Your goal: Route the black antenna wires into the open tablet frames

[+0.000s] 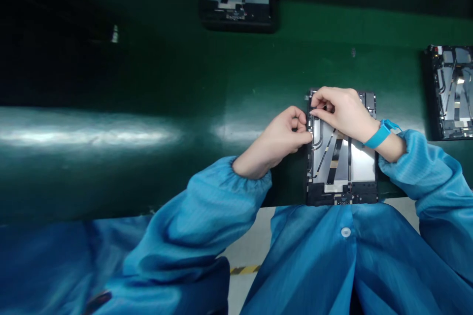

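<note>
An opened tablet (342, 165) lies at the near edge of the green work surface, its flex cables and silvery inner plate facing up. At its left edge, my left hand (286, 133) is closed, with thumb and fingertips against the frame. My right hand (345, 110) reaches over the tablet's upper part, its thumb and forefinger pinched near the upper left corner. Whatever lies between these fingertips is too small to make out. A blue wrist strap (382, 134) circles my right wrist. The right hand hides part of the tablet's upper area.
Another opened tablet (238, 12) lies at the far side of the green surface (177, 74). A third one (456, 93) sits at the right edge of view, partly cut off. A small pale piece (115, 34) shows at the upper left.
</note>
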### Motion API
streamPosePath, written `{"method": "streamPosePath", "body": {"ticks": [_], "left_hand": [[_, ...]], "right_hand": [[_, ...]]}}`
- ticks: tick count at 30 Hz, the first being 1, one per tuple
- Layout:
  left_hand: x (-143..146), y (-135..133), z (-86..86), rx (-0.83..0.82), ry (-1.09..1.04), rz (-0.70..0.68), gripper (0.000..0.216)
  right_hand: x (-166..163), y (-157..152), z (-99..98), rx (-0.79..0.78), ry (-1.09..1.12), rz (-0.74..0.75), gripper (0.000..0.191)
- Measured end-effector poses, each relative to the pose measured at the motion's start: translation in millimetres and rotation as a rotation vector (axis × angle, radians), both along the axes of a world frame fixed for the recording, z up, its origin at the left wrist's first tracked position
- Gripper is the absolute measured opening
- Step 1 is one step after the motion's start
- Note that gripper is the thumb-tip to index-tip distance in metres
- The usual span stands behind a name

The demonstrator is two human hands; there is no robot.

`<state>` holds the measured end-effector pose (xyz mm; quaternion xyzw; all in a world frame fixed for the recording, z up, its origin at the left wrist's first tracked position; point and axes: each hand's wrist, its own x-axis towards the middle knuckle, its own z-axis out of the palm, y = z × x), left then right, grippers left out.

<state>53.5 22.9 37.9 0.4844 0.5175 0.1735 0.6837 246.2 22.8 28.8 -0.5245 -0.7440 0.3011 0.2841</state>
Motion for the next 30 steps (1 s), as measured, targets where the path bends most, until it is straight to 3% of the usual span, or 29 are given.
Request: {"method": "streamPosePath", "body": {"ticks": [9,17,23,27,30], "left_hand": [[13.7,20.8,3.9,-0.018,-0.046,0.065,0.04],[12.6,27.9,-5.1,-0.014,-0.161,0.074,0.043],[21.6,23.1,-1.6,0.019,-0.052,0.106,0.038],[33.7,21.3,3.5,-0.003,0.031,0.161,0.038],[34.3,22.2,7.9,-0.025,0.04,0.144,0.036]], "right_hand": [[1.1,-1.5,5.2,-0.026,0.039,-0.078,0.01],[1.4,-3.4,5.3,-0.028,-0.069,-0.062,0.017],[6.7,-2.0,-1.7,0.054,-0.133,-0.051,0.017],[19.0,-19.6,1.0,0.271,-0.203,-0.17,0.019],[38.1,-50.7,7.6,0.309,-0.214,-0.344,0.025]]}}
